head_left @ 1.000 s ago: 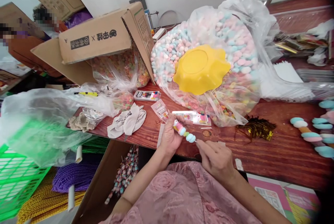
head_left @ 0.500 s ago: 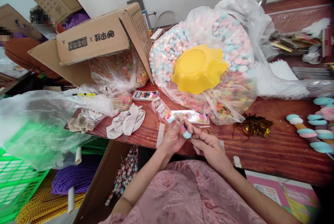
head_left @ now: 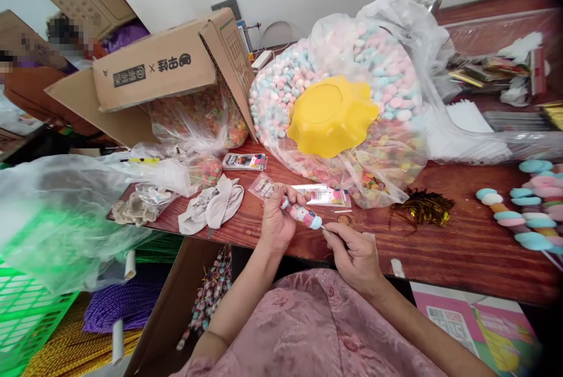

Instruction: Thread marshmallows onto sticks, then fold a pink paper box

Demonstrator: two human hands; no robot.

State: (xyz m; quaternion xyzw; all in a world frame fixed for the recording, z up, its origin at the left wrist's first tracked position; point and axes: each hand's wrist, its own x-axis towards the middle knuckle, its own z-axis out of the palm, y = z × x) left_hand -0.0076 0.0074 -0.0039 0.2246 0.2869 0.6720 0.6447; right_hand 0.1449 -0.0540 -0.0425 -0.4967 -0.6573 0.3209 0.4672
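Note:
My left hand [head_left: 278,221] is closed around a short candy skewer [head_left: 304,216] in a clear printed sleeve, its pink and pale blue pieces slanting down to the right. The sleeve's clear printed top [head_left: 263,187] sticks out past my left fingers. At the lower end, the thumb and forefinger of my right hand [head_left: 355,252] pinch what looks like the thin stick. Just behind my hands lies a white printed packet [head_left: 328,195], and a second small packet [head_left: 244,161] rests farther left.
An upturned yellow bowl [head_left: 328,113] sits on big clear bags of marshmallows [head_left: 391,66] and gummies. Gold tinsel ties [head_left: 424,207] and marshmallow skewers [head_left: 534,218] lie to the right. Grey cloth [head_left: 212,204] and an open carton [head_left: 158,69] are leftward. Another person sits far left.
My left hand has turned and shifted slightly left, showing more of the skewer. My right hand has drawn back from the sleeve's body to its lower tip.

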